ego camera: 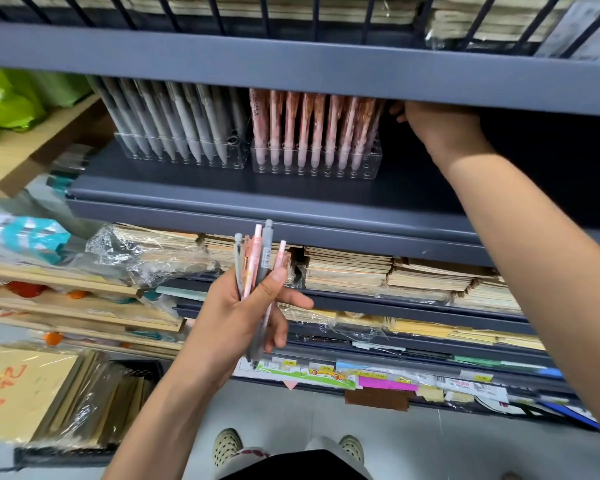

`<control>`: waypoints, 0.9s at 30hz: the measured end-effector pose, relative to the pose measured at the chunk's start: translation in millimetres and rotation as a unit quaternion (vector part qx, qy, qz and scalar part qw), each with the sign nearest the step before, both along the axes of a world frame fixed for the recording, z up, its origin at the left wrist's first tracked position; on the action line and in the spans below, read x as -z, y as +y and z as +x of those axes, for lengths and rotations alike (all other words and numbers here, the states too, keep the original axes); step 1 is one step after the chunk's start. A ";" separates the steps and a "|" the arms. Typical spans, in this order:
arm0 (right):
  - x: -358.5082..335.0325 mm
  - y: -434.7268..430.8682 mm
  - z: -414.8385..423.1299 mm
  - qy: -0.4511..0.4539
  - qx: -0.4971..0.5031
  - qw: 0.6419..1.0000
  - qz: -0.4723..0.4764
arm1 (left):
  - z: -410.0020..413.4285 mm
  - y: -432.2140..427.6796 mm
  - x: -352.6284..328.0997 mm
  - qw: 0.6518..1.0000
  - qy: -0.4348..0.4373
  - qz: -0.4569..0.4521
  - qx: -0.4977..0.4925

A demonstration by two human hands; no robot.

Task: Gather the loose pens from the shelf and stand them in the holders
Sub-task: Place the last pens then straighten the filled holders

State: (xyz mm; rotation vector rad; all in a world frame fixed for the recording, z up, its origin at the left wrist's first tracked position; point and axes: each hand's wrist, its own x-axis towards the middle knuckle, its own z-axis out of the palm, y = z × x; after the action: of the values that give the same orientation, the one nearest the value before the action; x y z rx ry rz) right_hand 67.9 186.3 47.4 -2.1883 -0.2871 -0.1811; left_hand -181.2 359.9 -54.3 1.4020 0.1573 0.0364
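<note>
Grey and pink pens are held as a bundle in the left hand, in front of and below the grey metal shelf. The bundle is kept roughly upright, push-button ends uppermost. The thumb is pressed across the barrels and the fingers are curled round them. At least four pens are counted, and one tip is seen projecting below the palm.

Two clear plastic holders are recorded on the shelf, side by side. Whether their walls touch cannot be told. The left holder is filled with standing grey pens. The right holder is filled with standing pink pens. Both sets are seen leaning slightly.

The right hand is extended into the shelf bay, just to the right of the right holder and level with the upper ends of the pink pens. Its fingertips are hidden by shadow and by the lip of the upper shelf. It cannot be told whether they are spread, closed, or on a pen.

Stacks of paper goods, partly wrapped in clear film, are noted on the lower shelves. A tiled floor and the person's shoes are seen at the bottom of the view.
</note>
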 end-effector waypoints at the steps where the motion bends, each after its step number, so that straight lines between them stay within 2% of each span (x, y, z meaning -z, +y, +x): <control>1: 0.3 0.1 1.8 0.013 0.011 1.000 0.011 | 0.3 -1.0 -0.1 1.000 0.000 -0.005 -0.001; 6: -2.2 0.9 -8.2 0.035 0.020 0.996 0.077 | 2.4 -5.4 -2.1 1.000 -0.001 -0.017 -0.025; 10: -5.5 0.9 -23.9 -0.016 0.048 0.993 0.103 | 4.7 -6.4 -1.3 0.998 0.001 -0.028 -0.062; 13: 8.4 -5.5 -54.8 -0.018 -0.014 0.971 0.239 | 5.7 -8.6 0.1 0.996 -0.006 -0.038 -0.077; 16: 32.3 -13.8 -96.7 0.036 -0.159 0.977 0.136 | 9.0 -16.1 1.6 0.998 -0.007 -0.036 -0.058; 18: 44.7 -16.0 -112.2 0.056 -0.212 0.970 0.106 | 12.8 -24.5 1.9 0.998 -0.015 -0.040 -0.043; 22: 57.5 -23.7 -124.7 0.119 -0.248 0.952 0.133 | 21.0 -43.5 5.9 0.998 -0.026 -0.046 -0.020; 27: 58.0 -39.0 -122.9 0.144 -0.277 0.938 0.152 | 26.1 -61.1 4.7 0.999 -0.021 -0.041 0.004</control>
State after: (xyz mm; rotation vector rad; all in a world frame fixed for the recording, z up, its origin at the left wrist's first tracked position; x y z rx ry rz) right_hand -55.0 147.3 -10.6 -1.7199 -0.6475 0.3830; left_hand -155.1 298.8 -58.9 1.3183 0.1160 0.0518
